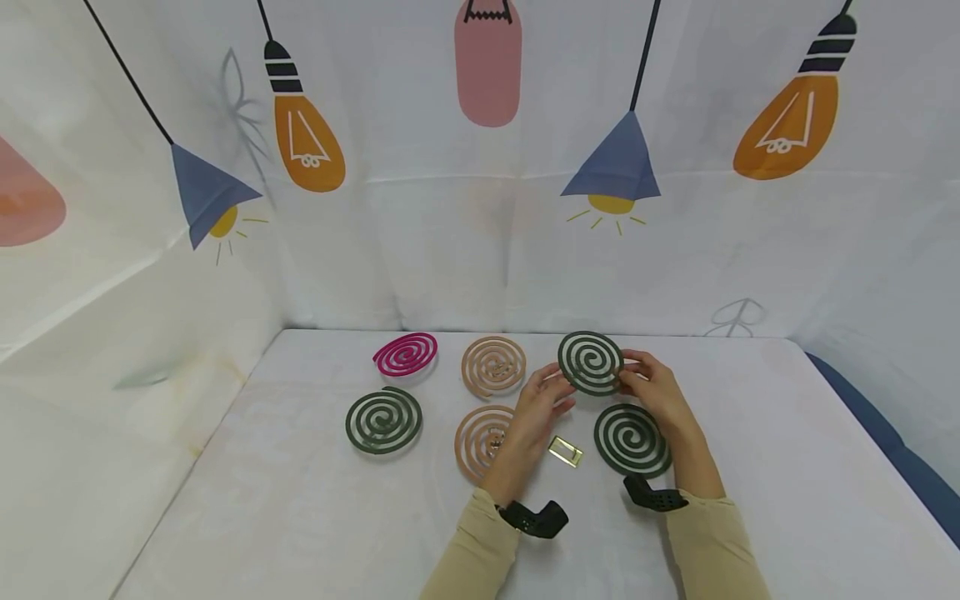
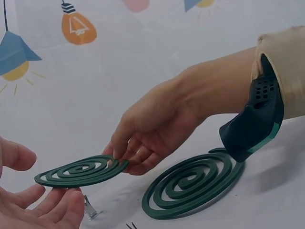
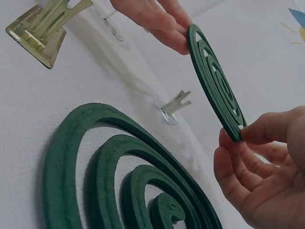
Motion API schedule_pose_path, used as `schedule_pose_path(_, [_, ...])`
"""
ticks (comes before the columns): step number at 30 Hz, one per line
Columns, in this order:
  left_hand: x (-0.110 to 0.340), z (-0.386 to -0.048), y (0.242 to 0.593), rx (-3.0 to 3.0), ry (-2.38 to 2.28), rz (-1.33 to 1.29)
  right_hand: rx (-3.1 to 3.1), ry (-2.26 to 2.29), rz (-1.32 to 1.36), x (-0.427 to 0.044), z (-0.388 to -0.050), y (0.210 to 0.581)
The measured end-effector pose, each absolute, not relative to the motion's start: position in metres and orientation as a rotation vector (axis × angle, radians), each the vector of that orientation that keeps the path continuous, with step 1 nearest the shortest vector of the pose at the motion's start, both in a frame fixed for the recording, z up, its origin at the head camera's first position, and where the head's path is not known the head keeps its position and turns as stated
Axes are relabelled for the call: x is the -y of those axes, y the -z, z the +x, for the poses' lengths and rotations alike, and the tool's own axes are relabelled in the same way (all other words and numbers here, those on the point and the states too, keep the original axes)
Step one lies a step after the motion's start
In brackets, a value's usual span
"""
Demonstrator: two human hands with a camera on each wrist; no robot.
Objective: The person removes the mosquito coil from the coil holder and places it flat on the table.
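A dark green mosquito coil is held above the table between both hands. My right hand pinches its right edge with thumb and fingers, as the right wrist view also shows at the coil. The left hand touches the opposite edge; in the left wrist view its fingers lie under the coil and its thumb stands apart. Below, another green coil lies flat on the table near the right wrist. A gold-coloured metal coil stand lies between the forearms.
Two tan coils lie left of the hands, the nearer partly hidden by the left hand. Farther left are a magenta coil and a green coil. Small silver metal stands show in the right wrist view.
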State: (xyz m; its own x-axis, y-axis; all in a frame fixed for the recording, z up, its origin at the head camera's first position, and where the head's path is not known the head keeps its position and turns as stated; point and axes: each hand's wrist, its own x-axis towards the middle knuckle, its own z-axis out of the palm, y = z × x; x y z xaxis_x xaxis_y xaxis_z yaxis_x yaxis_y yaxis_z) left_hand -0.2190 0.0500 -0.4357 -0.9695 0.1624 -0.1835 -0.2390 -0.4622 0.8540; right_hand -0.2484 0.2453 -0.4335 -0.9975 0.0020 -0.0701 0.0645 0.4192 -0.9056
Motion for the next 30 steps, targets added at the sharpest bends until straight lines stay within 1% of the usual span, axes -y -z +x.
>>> schedule_pose_path(30, [-0.05, -0.217, 0.436, -1.575, -2.385, -0.063, -2.527, 1.621, -0.129, -0.262, -0.24, 0.423])
